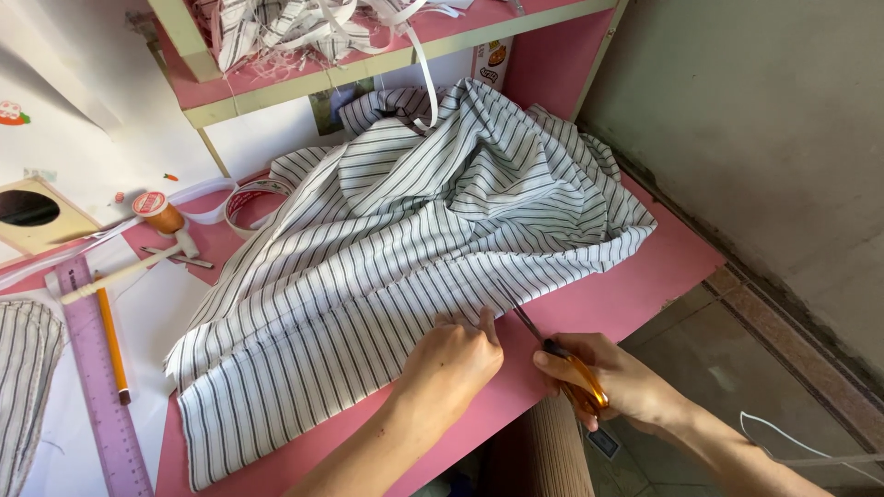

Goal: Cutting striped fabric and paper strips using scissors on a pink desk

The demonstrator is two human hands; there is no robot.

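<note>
Right hand (619, 375) grips the orange-handled scissors (552, 352), blades angling up-left into the striped fabric (396, 258) edge, just right of the left hand (451, 361) pressing the cloth flat.

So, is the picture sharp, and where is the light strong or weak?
Head view: sharp on the striped fabric, left hand and the right hand holding orange-handled scissors; bright, even daylight, soft shadows in the folds; slight wide-angle bending at the edges.
</note>
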